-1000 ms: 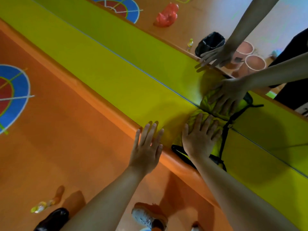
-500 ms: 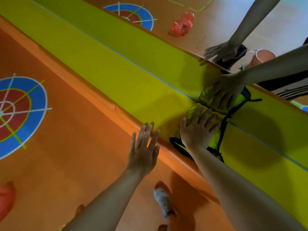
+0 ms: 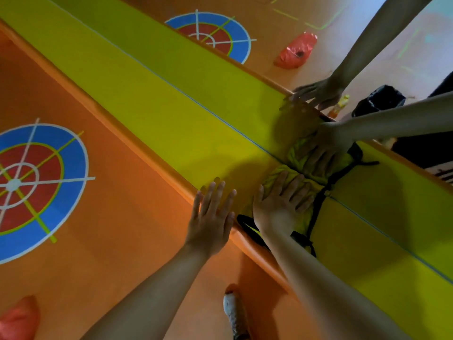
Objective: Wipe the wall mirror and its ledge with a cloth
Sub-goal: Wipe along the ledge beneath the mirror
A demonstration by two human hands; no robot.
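A yellow-green ledge (image 3: 186,133) with an orange front edge runs diagonally from top left to lower right. The wall mirror (image 3: 196,62) stands along the thin blue line and reflects the ledge. On the ledge against the mirror lies a crumpled yellow-green cloth (image 3: 302,224) with black straps. My right hand (image 3: 282,204) presses flat on the cloth, fingers spread and pointing at the glass. My left hand (image 3: 210,217) rests flat on the ledge's orange edge, just left of the cloth, holding nothing. Both hands and the cloth are mirrored in the glass.
Below the ledge is an orange floor with a blue and red target marking (image 3: 36,182). A red bag (image 3: 17,317) lies at the bottom left, and my shoe (image 3: 232,312) shows at the bottom. The mirror reflects a black bin (image 3: 378,101) and a red bag (image 3: 296,51).
Both hands and the cloth have slid left along the ledge, toward the floor target. The hands keep the same flat pose.
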